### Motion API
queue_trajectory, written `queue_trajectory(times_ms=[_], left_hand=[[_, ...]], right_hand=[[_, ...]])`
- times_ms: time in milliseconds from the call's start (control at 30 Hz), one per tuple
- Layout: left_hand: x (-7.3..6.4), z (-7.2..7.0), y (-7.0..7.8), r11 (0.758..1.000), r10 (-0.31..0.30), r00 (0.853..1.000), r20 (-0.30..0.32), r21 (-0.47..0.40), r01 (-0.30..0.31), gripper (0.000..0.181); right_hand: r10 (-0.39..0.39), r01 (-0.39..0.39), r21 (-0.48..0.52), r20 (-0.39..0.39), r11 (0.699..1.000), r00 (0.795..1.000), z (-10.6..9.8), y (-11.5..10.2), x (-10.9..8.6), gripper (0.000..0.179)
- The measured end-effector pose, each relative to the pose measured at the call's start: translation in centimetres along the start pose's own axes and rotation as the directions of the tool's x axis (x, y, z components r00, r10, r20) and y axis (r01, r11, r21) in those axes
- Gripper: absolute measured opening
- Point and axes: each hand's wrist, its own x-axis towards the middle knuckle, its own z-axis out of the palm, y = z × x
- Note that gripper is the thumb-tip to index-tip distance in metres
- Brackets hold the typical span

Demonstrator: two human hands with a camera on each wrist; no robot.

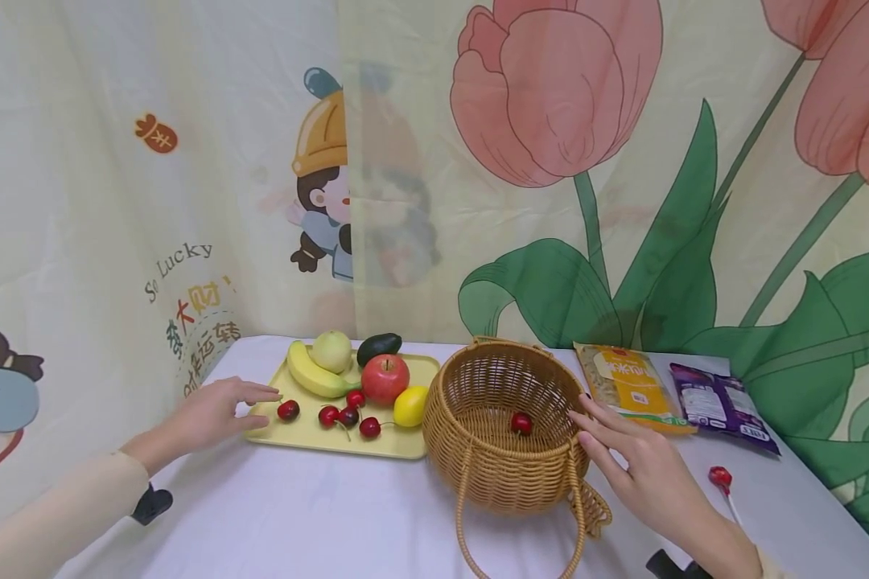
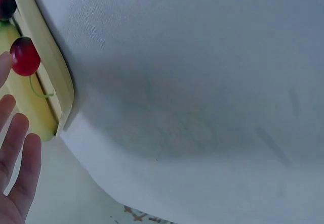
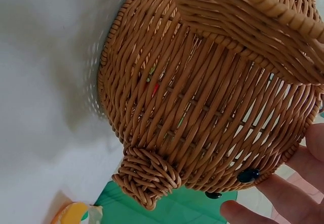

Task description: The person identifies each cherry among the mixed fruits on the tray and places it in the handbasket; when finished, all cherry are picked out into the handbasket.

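My left hand [image 1: 204, 416] is over the left end of a yellow tray [image 1: 261, 434], thumb and fingers apart around a dark red cherry [image 1: 288, 410]. In the left wrist view its fingertips show beside the cherry [image 2: 25, 56], with nothing held. Several more cherries [image 1: 369, 427] lie on the tray, near a banana [image 1: 315, 375]. My right hand [image 1: 640, 458] touches the right rim of a round wicker basket [image 1: 507, 482] with extended fingers. One cherry [image 1: 521, 423] lies inside the basket. The right wrist view shows the fingers [image 3: 288, 196] against its woven side.
The tray also holds a red apple [image 1: 385, 379], a lemon [image 1: 410, 407], an avocado [image 1: 379, 349] and a pale green round fruit [image 1: 331, 351]. Right of the basket lie a yellow packet [image 1: 632, 384], a purple packet [image 1: 724, 404] and a red lollipop [image 1: 721, 476]. The basket's handle [image 1: 463, 539] hangs forward.
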Motion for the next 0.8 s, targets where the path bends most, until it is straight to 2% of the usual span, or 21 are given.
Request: queue_trajectory(times_ms=[200,367,633,800], left_hand=[[1.3,1.0,-0.1,1.0,0.005,0.998,0.064,0.015,-0.006,0.04],[1.9,1.6,-0.2,1.0,0.013,0.996,0.09,0.019,-0.014,0.038],[2.3,2.1,0.2,0.999,-0.012,0.996,0.091,0.044,0.008,0.039],[2.4,2.2,0.2,0.998,-0.003,0.998,0.07,0.066,-0.002,0.037]], right_hand=[[0.021,-0.021,0.009,0.025,1.0,0.999,0.0,0.0,0.0,0.035],[0.028,-0.028,0.013,0.033,1.0,0.999,0.0,-0.1,0.0,0.035],[0.013,-0.013,0.014,0.015,1.0,1.0,-0.1,0.0,0.0,0.034],[0.005,-0.005,0.015,0.011,1.0,1.0,-0.1,0.1,0.1,0.034]])
